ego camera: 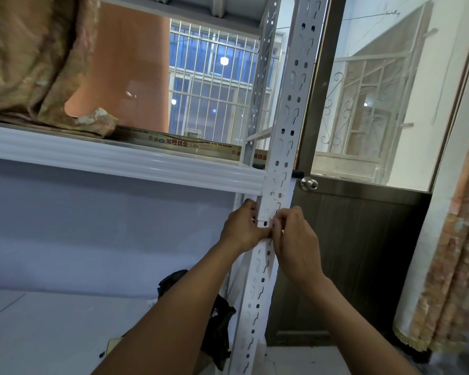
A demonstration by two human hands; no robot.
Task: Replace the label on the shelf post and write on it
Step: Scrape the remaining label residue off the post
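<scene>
Head view: fingers of my left hand grip the post under the shelf; my right hand pinches the label by its lower edge. A crooked pull could tear it, leaving scraps.

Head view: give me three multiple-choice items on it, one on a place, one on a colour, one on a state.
1. Where are the left hand and right hand? A on the door knob; B on the shelf post below the shelf edge; C on the black bag.
2. What colour is the shelf post? A red; B black; C white.
3. How are the right hand's fingers? A curled, pinching at the label; B spread flat in air; C round the door knob.
B, both hands meet on the post under the shelf edge; C, its metal shows white; A, the fingers close on the label's lower edge.
</scene>
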